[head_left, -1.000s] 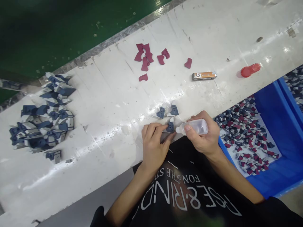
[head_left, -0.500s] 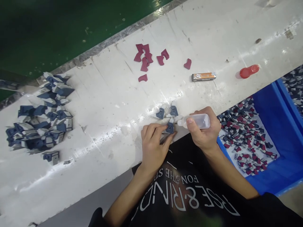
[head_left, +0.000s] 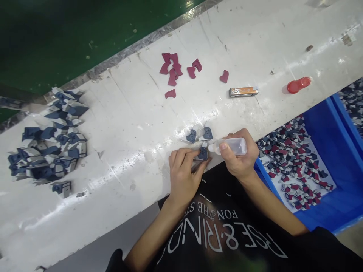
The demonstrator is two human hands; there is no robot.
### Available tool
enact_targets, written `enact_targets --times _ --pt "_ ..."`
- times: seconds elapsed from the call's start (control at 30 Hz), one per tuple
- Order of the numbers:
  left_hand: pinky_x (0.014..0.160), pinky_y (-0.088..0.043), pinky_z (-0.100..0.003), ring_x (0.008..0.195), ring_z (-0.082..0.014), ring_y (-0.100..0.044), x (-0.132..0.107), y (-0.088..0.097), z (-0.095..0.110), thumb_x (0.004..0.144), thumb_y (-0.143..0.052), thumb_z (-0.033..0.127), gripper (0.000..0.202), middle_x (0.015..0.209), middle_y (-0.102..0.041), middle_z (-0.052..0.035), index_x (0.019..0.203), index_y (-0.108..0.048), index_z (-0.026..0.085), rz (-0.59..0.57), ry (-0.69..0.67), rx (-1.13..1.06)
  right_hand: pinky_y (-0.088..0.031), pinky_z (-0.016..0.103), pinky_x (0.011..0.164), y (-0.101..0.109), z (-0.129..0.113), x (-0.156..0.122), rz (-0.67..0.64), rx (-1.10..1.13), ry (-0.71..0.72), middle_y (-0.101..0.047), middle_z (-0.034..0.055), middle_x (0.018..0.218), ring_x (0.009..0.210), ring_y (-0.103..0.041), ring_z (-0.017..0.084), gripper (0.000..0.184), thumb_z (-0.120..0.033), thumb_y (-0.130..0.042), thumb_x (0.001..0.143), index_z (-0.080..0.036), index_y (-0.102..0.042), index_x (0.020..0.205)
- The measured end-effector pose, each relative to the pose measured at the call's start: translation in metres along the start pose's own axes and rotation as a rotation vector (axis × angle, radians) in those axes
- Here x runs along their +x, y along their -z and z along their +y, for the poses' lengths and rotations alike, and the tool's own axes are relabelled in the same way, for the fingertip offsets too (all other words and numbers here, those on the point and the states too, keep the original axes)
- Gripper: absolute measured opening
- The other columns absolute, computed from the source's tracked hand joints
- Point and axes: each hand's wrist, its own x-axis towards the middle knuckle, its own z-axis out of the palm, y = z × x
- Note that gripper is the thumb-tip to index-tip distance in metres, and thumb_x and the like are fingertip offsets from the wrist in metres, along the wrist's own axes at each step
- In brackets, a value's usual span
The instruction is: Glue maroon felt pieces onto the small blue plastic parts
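Observation:
My left hand pinches a small blue-and-grey plastic part between thumb and fingers, keeping it on the table near its front edge. In my right hand is a translucent squeeze bottle, tilted nearly flat with its nozzle pointing left. The nozzle tip is at the right side of the held part; whether they touch I cannot tell. Just beyond it lie two similar parts, a left one and a right one. Farther back are several loose maroon pieces.
A heap of blue-and-grey parts covers the table's left side. An orange-and-black box-like item and a red plastic piece lie at right. Below the edge stands a blue bin holding many assembled-looking parts.
My right hand has moved a little left with the squeeze bottle, bringing the nozzle up to the held part. My left hand has stayed in place.

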Motion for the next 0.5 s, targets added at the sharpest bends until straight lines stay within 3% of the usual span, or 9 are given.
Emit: enact_targets --times 0.4,0.5 --pt "0.085 -0.052 -0.037 0.098 -0.02 -0.06 -0.0011 0.0001 0.0027 0.096 -0.079 0.029 0.021 0.101 -0.069 -0.0027 0.109 -0.065 0.022 -0.007 0.036 -0.01 -0.048 0.025 0.047 0.0033 -0.0027 -0.0038 -0.081 -0.002 0.016 -0.071 -0.0029 0.073 0.056 -0.063 0.015 0.02 -0.032 -0.081 0.092 -0.025 -0.062 0.093" --pt "0.085 -0.051 -0.036 0.098 -0.0197 -0.061 -0.0011 0.001 0.0026 0.095 -0.08 0.029 0.023 0.1 -0.069 -0.002 0.11 -0.065 0.022 0.009 0.028 -0.004 -0.049 0.027 0.048 0.0031 0.0003 -0.005 -0.017 0.036 -0.016 -0.07 -0.0014 0.073 0.057 -0.062 0.016 0.023 -0.04 -0.08 0.092 -0.025 -0.064 0.092"
